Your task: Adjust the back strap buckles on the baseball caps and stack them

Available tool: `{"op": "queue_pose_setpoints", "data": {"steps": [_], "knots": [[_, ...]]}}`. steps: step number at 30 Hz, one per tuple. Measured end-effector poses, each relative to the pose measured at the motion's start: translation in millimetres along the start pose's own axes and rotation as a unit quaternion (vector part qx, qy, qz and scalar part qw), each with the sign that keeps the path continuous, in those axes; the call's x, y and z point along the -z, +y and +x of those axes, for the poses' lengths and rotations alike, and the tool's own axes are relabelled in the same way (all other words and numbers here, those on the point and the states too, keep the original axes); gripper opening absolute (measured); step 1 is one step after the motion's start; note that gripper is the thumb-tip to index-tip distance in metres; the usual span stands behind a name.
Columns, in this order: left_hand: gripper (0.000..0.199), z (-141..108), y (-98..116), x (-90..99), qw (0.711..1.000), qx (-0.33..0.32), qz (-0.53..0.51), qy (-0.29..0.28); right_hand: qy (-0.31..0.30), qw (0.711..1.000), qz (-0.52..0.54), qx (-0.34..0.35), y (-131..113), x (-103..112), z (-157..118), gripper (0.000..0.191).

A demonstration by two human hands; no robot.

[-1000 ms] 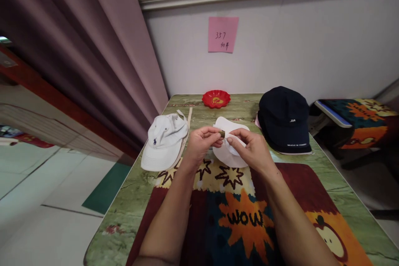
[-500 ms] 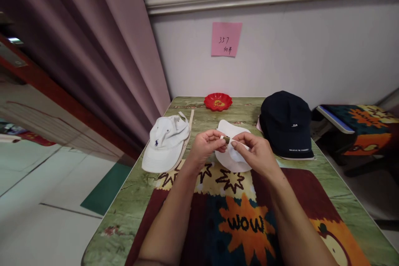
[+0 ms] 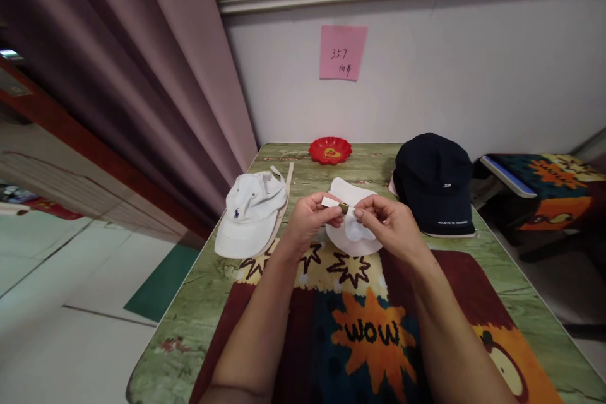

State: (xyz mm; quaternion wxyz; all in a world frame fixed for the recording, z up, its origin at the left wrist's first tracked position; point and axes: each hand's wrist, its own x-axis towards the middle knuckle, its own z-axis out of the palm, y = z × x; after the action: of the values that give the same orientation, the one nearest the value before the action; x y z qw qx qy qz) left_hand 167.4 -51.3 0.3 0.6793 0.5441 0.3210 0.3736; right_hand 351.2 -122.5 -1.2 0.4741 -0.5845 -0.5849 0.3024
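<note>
A white cap (image 3: 348,245) lies in the middle of the table, partly covered by my hands. Its white strap (image 3: 330,202) runs through a small brass-coloured buckle (image 3: 344,207). My left hand (image 3: 305,219) pinches the strap at the buckle's left side. On the other side, my right hand (image 3: 395,224) has thumb and fingers closed on the strap. To the left rests another white cap (image 3: 250,208) with a small dark logo and a loose strap. A navy cap (image 3: 433,177) stands at the right, with something pink showing beneath it.
A red scalloped dish (image 3: 330,151) sits at the table's back edge. A patterned mat (image 3: 374,328) covers the front of the green table (image 3: 170,328). Behind is a wall with a pink note (image 3: 343,52); a curtain (image 3: 189,44) hangs at left.
More of the strap's free end now sticks out to the left of the buckle, above my left fingers. My hands stay close together. The whole view has shifted slightly upward.
</note>
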Motion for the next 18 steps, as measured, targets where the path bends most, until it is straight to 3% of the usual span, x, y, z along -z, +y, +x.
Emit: {"op": "queue_pose_setpoints", "data": {"steps": [9, 13, 16, 18], "knots": [[0.032, 0.1, 0.7, 2.7, 0.999, -0.008, 0.045, -0.016, -0.001, 1.000, -0.014, -0.003, 4.5, 3.7, 1.8, 0.024], [0.035, 4.4, -2.2, 10.9, 0.983, -0.100, 0.152, 0.034, 0.006, 1.000, -0.013, 0.003, 6.8, 2.0, 2.6, 0.025], [0.041, 7.5, -3.8, 18.1, 0.958, -0.162, 0.237, 0.000, 0.005, 1.000, -0.010, 0.004, 6.7, 0.0, 2.3, 0.025], [0.042, 8.0, -3.6, 20.8, 0.953, -0.170, 0.248, -0.040, 0.002, 1.000, -0.013, 0.002, 5.8, -0.5, 1.7, 0.025]]}}
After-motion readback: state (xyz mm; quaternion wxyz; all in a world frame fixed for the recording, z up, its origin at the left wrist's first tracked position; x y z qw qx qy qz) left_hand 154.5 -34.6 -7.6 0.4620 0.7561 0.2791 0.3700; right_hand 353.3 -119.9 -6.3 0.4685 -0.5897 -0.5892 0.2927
